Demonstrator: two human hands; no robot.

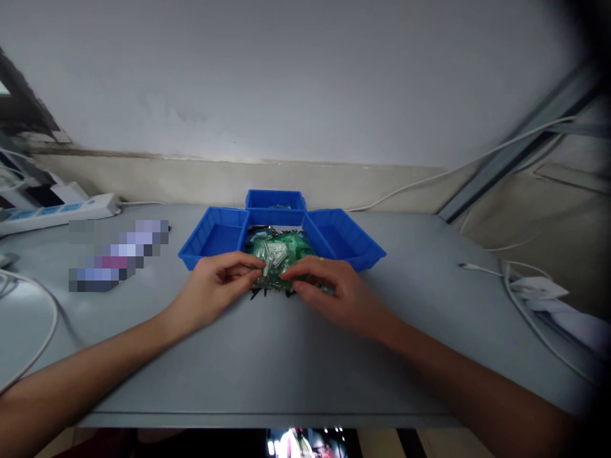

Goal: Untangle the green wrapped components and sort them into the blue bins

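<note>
A clear plastic bag (275, 254) with small white pieces in it lies in front of me, over a pile of green plastic packets (298, 243) and small black parts (256, 294). My left hand (222, 283) pinches the bag's left edge between thumb and fingers. On the opposite side my right hand (337, 289) is closed, thumb and forefinger at the bag's right edge; its other fingers are partly hidden. Blue bins flank the pile: a left bin (217, 236) and a right bin (344, 236), with a smaller back bin (275, 200) behind holding a few small pieces.
A white power strip (62, 213) and a pixelated object (119, 257) lie on the left of the grey table (267, 375). White cables (529, 305) run along the right side. A wall (286, 95) rises behind; a lit screen (308, 443) shows below the front edge.
</note>
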